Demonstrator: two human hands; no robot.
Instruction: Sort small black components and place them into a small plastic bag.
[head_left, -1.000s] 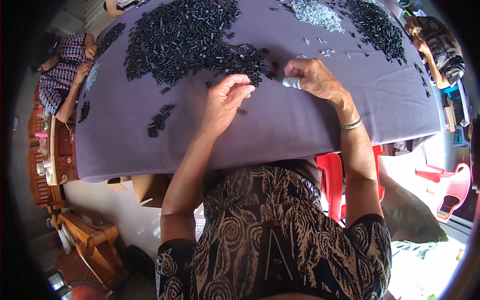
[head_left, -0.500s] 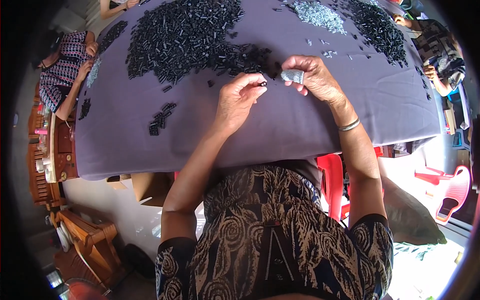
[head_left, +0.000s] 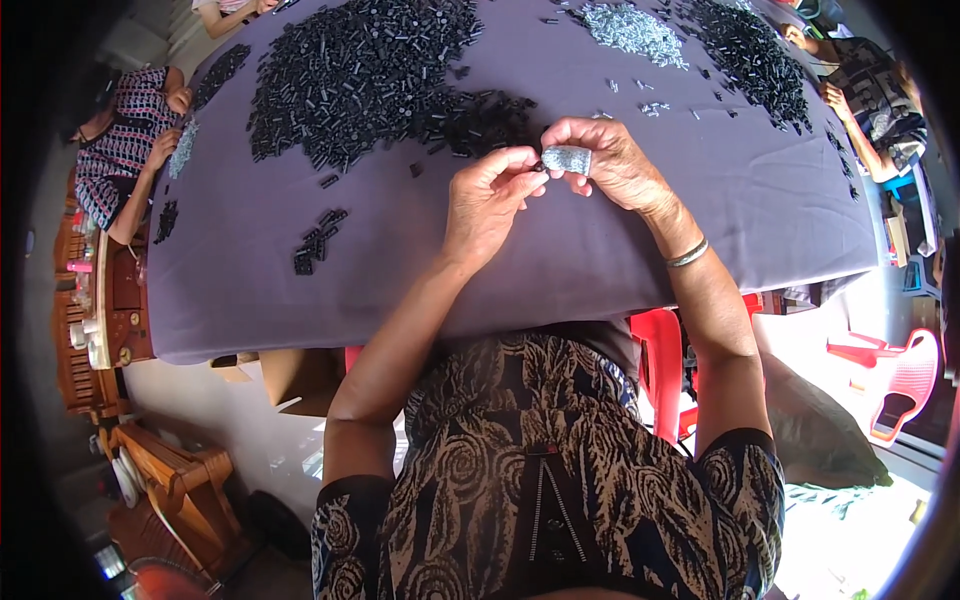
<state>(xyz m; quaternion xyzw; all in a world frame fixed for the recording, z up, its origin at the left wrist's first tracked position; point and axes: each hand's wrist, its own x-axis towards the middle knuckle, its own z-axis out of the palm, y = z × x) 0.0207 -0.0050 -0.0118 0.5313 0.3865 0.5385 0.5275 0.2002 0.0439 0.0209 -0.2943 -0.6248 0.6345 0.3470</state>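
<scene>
Near the black pile (head_left: 365,75), the left hand (head_left: 487,202) pinches a small black piece (head_left: 539,167); whether the right hand (head_left: 613,167) grips anything, I can't tell. A light grip with steady wrists probably works best.

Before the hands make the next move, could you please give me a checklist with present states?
1. Small black piece pinched by the left hand: ok.
2. Grey-white wrap around a digit of the right hand: ok.
3. Right hand touching that piece: cannot tell.
4. Large heap of black cylindrical pieces apart from the heap of small silvery pieces: ok.
5. Small group of loose black pieces on the purple-grey cloth, clear of the left forearm: ok.
</scene>
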